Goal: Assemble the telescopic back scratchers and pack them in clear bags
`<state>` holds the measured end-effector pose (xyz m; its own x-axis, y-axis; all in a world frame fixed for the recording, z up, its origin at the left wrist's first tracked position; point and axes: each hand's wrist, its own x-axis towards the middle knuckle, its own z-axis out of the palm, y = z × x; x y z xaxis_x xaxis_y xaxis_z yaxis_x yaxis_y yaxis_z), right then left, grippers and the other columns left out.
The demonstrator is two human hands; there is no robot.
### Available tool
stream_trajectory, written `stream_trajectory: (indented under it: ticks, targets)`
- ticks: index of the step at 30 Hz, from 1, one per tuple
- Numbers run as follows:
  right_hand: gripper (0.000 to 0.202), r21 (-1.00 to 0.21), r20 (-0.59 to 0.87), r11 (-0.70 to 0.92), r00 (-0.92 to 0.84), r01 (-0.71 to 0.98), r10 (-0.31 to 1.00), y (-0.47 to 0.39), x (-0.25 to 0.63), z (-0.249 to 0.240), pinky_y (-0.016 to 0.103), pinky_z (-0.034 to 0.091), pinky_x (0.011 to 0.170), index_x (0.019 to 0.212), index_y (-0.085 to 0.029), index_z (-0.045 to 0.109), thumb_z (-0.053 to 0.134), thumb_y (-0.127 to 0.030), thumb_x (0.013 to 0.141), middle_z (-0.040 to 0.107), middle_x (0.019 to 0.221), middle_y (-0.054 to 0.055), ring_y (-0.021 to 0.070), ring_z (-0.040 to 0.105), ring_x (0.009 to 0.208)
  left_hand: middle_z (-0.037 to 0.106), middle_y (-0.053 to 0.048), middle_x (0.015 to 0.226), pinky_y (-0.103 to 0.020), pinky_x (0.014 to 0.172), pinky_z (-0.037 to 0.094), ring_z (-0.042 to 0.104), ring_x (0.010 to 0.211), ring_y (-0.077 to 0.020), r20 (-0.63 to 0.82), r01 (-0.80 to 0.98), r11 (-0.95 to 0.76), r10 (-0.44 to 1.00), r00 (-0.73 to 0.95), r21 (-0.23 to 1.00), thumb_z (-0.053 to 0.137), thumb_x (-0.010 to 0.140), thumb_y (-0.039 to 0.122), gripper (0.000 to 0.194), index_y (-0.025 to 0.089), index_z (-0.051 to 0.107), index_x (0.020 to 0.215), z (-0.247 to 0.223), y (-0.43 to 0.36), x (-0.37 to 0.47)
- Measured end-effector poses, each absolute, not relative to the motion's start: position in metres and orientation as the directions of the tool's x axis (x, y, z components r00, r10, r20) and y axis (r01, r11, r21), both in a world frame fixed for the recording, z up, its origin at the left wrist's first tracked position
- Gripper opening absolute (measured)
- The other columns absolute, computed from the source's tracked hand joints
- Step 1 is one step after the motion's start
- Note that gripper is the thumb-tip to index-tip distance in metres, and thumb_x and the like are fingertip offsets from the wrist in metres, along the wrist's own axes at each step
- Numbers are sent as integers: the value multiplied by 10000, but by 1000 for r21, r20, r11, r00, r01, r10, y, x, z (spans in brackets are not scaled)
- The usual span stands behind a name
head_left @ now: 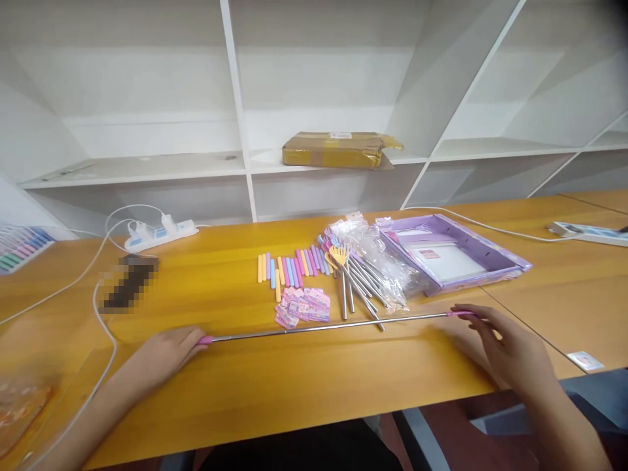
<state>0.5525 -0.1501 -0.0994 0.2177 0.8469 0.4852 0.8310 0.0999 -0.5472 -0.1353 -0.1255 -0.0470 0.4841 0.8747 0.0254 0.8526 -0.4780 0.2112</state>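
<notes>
Across the lower centre of the frame, the extended metal rod (328, 326) is clamped at its pink ends (207, 340) by the left hand (171, 353), lower left, and the right hand (513, 343), lower right, with printed cards (316, 304) and coloured handles (285, 271) at centre and a purple tray (483, 280) right of centre.

- Looks to me like a small workroom, half office, where little goods are handled in batches.
- A long wooden counter (343, 373) runs along deep white shelving (318, 78).
- On one shelf sits a torn, taped carton (333, 152).
- Power strips (164, 237) and white cords lie along the back.
- Matching coloured handles (285, 271), metal sticks (360, 281) and printed cards (316, 305) sit in groups beside an open purple box (468, 282).
</notes>
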Motion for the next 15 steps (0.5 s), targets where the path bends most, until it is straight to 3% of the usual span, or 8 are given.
stream_trajectory:
  ticks: [7,11,15]
  targets:
    - [330,-741,358,-23,425,671,831,-127,551,-95,475,620,694,1043,-288,700,536,-560,952,785,890,134,297,780,713,787,-17,928,-320,781,546,766,838,-217,-22,860,-451,883,469,240,367,1132,510,410,266,655,971,-45,-130,-127]
    - [308,-847,337,-42,596,530,729,-100,522,-93,450,635,788,1071,-247,645,520,-505,959,767,980,118,259,780,789,791,-36,918,-332,774,548,771,814,-229,-18,859,-458,881,474,229,334,1140,499,432,258,652,977,-48,-131,-118]
    - [468,-942,328,126,770,312,548,-73,497,-86,429,635,831,1213,-239,543,665,-390,786,649,1179,79,250,761,979,763,-50,829,-325,699,530,743,720,-231,30,870,-469,882,470,153,324,1133,512,461,237,637,935,-44,-124,-115]
